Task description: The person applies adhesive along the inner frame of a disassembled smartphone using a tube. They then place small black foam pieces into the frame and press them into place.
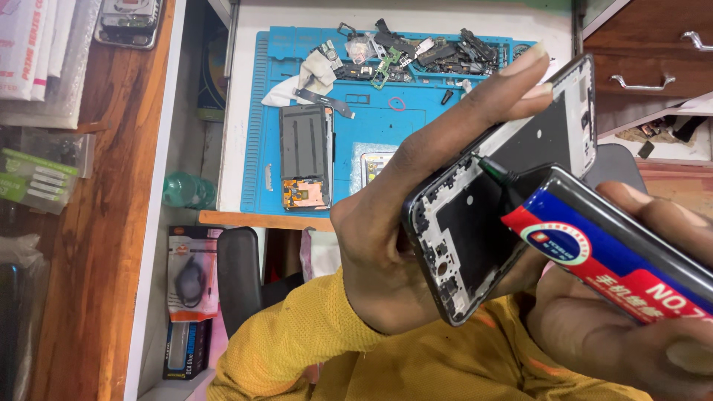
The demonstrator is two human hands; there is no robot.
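The left hand (386,238) grips a phone frame (505,193), stripped of its screen, with the open inner side facing the camera. The fingers (483,104) of this hand wrap behind and along the upper long edge of the frame; the palm supports the lower corner. The frame is tilted, its upper end pointing toward the upper right of the view, and it is held in the air above the person's lap, in front of the tabletop (245,111).

The right hand (631,319) is closed around a glue tube (616,252) coloured black, blue and red. The fingers of this hand curl over the tube body from above and below. The thin black nozzle (496,172) of the tube touches the inner surface of the frame, near the upper long edge.

A yellow sleeve (312,341) covers the left forearm.

On the tabletop lies a blue work mat (416,126). On the mat rests a second phone body (306,156), back side open, with an orange part at its lower end. A pile of small dark phone parts (423,52) lies along the far edge of the mat. A small red ring (396,103) lies near the middle of the mat.

A wooden shelf (96,223) stands to the left. A drawer unit (646,52) with metal handles stands at the upper right.
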